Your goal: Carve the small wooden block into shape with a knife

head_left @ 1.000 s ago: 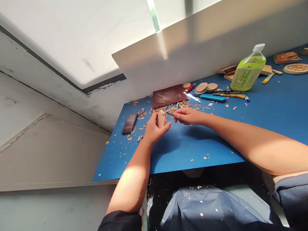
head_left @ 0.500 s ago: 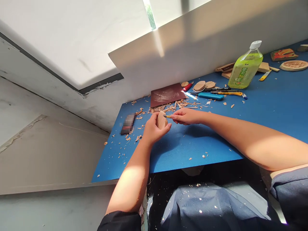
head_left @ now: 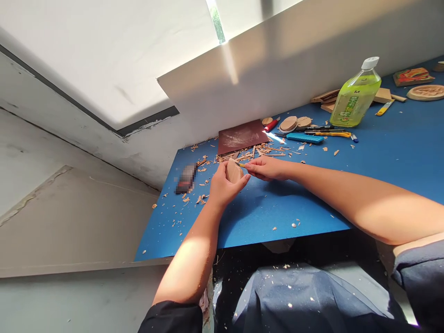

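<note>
My left hand [head_left: 222, 185] is closed round a small pale piece of wood [head_left: 233, 171], held just above the blue table [head_left: 312, 194]. My right hand [head_left: 265, 167] pinches a thin yellow-handled knife [head_left: 241, 164] whose tip meets the upper right side of the wood. Wood shavings [head_left: 253, 151] lie scattered on the table behind and to the left of both hands.
A brown sandpaper sheet [head_left: 243, 135] lies behind the hands. Farther right are round wooden discs [head_left: 289, 124], a blue utility knife [head_left: 305, 138], a yellow cutter [head_left: 335, 134], a green bottle [head_left: 355, 97] and wooden boards [head_left: 381, 95]. A blurred dark object [head_left: 186, 178] lies at the left. A white wall edges the table.
The right hand has drawn the knife a little to the left against the wood. The left hand has turned the wood slightly. The view has shifted a little.
</note>
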A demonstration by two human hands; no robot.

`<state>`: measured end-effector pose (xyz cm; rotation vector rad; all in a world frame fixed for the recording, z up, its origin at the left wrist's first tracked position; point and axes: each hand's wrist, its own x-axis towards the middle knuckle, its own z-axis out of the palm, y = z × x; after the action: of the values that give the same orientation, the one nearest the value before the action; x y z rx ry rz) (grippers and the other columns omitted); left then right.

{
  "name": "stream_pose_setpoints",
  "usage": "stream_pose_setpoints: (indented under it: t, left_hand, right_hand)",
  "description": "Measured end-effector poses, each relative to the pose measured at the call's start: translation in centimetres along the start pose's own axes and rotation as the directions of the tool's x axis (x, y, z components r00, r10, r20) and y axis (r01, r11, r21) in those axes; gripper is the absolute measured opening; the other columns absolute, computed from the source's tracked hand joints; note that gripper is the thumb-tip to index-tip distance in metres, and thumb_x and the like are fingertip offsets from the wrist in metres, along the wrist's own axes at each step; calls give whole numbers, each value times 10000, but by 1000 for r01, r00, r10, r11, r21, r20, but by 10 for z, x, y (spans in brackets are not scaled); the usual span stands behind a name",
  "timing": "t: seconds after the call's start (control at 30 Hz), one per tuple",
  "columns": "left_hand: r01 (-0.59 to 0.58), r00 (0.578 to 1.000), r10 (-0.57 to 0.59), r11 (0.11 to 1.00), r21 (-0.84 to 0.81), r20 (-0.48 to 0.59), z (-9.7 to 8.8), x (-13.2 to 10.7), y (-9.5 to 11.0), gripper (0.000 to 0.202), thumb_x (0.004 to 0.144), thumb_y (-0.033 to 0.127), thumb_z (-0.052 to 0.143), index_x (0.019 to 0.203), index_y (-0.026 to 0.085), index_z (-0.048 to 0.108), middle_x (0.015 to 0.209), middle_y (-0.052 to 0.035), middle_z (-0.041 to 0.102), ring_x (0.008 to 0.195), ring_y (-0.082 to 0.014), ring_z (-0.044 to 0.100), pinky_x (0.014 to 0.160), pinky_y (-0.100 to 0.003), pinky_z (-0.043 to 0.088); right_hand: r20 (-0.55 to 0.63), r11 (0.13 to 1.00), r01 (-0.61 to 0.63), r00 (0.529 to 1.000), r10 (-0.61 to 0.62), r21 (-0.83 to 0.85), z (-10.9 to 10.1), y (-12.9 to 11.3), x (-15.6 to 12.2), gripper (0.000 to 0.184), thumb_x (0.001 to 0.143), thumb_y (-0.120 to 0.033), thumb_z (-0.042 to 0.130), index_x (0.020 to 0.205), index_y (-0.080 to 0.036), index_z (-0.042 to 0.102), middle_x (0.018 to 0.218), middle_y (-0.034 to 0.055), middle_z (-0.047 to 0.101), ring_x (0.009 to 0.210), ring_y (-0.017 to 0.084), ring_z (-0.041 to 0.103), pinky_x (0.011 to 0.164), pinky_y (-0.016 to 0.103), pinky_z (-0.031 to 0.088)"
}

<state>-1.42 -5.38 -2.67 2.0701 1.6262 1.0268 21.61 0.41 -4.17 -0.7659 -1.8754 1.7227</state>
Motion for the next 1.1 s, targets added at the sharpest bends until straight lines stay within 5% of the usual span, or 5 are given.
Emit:
stream_pose_setpoints:
  t: [0.5, 1.1]
  left_hand:
    - [-48, 992, 37, 995, 90, 124, -6, 0, 3, 719, 790, 665, 887, 1318, 239, 648, 1174, -88, 776, 989, -287, 726, 829, -391, 548]
    - [28, 999, -27, 998, 52, -24, 6, -3, 2, 763, 747, 602, 930, 1341, 241, 617, 1230, -101, 754, 1048, -298, 722, 878, -412, 566]
  right_hand:
    - [180, 951, -300, 942, 284, 71, -30, -4, -7, 612, 917, -798, 737, 833, -217, 565, 610, -101, 293, 495, 69, 200, 425, 224, 135]
    - [58, 954, -246, 969, 240, 173, -11, -1, 0, 568, 973, -773, 683, 879, -223, 572, 574, -112, 295, 474, 71, 163, 419, 225, 127]
